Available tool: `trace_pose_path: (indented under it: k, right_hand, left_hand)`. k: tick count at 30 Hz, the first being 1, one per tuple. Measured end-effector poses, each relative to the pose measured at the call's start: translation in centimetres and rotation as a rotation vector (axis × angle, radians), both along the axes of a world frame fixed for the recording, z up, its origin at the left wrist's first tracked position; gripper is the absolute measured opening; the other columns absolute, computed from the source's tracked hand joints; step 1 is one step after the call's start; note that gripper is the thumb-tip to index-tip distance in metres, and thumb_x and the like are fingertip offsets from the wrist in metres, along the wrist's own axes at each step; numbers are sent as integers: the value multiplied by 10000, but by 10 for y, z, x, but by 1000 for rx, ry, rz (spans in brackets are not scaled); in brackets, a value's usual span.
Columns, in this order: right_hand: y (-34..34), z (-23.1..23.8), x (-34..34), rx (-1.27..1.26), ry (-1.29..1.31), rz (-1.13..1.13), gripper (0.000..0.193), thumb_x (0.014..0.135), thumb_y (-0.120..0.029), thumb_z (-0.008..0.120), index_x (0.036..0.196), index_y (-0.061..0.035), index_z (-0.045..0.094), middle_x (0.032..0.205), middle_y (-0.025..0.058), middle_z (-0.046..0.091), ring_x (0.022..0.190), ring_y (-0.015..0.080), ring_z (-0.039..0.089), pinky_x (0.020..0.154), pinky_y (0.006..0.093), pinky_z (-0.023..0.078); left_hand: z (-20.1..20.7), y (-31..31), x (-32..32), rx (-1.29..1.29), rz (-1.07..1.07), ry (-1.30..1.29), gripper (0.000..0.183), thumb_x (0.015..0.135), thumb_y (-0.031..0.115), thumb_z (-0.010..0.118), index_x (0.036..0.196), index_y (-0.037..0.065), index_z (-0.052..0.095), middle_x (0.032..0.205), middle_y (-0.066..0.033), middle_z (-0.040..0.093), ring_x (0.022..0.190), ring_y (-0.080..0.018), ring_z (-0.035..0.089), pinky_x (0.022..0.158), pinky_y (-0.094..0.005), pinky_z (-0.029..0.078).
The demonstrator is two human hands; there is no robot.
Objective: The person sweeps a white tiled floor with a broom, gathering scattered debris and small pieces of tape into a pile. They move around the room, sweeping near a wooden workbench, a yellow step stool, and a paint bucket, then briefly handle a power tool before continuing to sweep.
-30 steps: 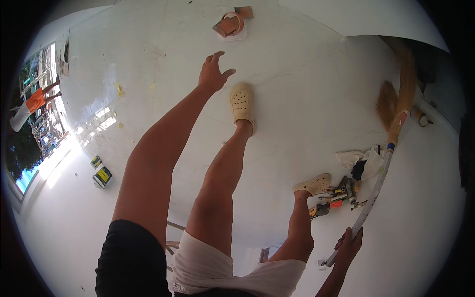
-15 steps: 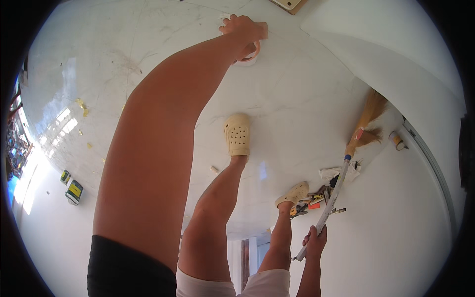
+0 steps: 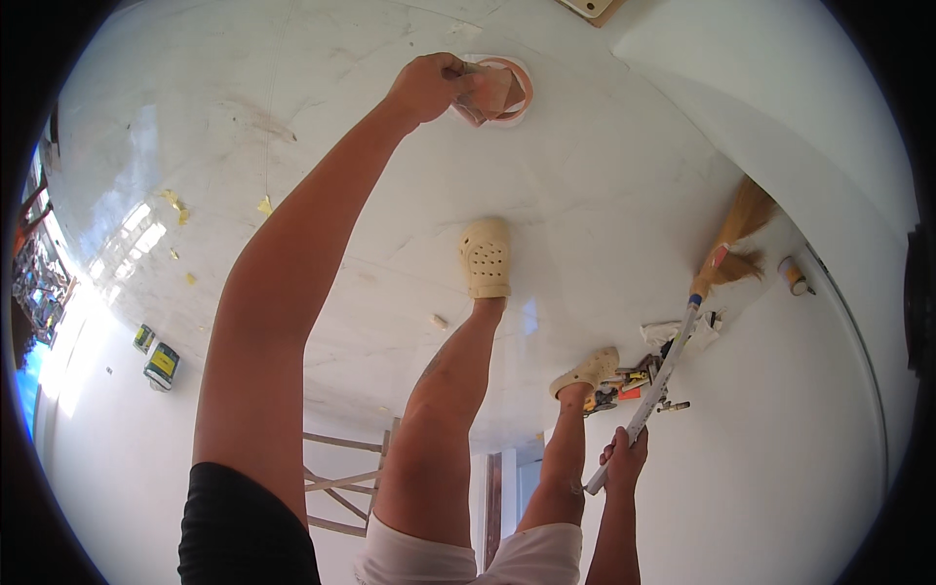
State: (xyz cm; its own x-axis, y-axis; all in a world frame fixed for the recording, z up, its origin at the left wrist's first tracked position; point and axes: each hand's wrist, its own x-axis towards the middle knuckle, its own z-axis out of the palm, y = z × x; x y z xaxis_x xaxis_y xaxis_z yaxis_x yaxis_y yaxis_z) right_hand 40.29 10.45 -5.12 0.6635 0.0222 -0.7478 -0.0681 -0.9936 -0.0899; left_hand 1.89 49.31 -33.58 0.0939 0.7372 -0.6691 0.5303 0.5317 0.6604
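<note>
My left hand (image 3: 429, 88) is closed on a flat tan piece (image 3: 480, 90), pinched between thumb and fingers. The piece partly covers a round thing with a pinkish-orange rim and a white edge (image 3: 527, 90) at the far middle of the floor. Whether that is a tape roll or a shallow bowl, I cannot tell. At the lower right, my right hand (image 3: 624, 458) wraps round the white handle of a straw broom (image 3: 668, 366). The broom slants away, its bristles (image 3: 746, 219) by the foot of the right wall.
The glossy marbled floor (image 3: 361, 234) bears yellow scraps (image 3: 177, 205). My feet wear cream clogs (image 3: 486, 258). Tools (image 3: 634, 380) and a white cloth (image 3: 658, 333) lie beside the broom, a small can (image 3: 792, 276) by the wall. Black-and-yellow packs (image 3: 161, 366) lie left; a wooden rack (image 3: 346, 478) stands behind.
My left hand has drawn back to the left with the tan piece, which now overlaps the round thing. My right hand keeps its hold on the broom. The view has shifted slightly.
</note>
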Motion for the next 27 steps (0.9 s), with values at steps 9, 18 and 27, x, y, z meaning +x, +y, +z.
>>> trace_pose_path:
  k: [9, 18, 27]
  right_hand:
    - [6, -3, 6, -38, 11, -7, 342, 942, -87, 553, 1262, -54, 436, 699, 17, 446, 456, 88, 429, 387, 273, 390]
    - [34, 7, -11, -19, 40, -24, 116, 941, -116, 556, 977, -73, 454, 698, 29, 468, 465, 104, 455, 390, 286, 402]
    - [108, 58, -123, 13, 365, 204, 268, 954, -80, 511, 1186, 41, 454, 664, 35, 508, 482, 103, 519, 412, 296, 493]
  left_hand:
    - [-42, -2, 40, 143, -170, 340, 961, 661, 426, 839, 1470, 130, 413, 1498, -125, 391, 1378, -331, 406, 1044, -463, 492]
    - [-42, -14, 57, -257, -223, 339, 1019, 428, 428, 881, 1320, 72, 539, 1278, -129, 603, 1142, -285, 628, 862, -381, 564]
    - [-59, -129, 6, -541, -40, 0, 1024, 489, 488, 921, 1266, -68, 553, 1206, -206, 631, 1134, -280, 630, 869, -394, 536]
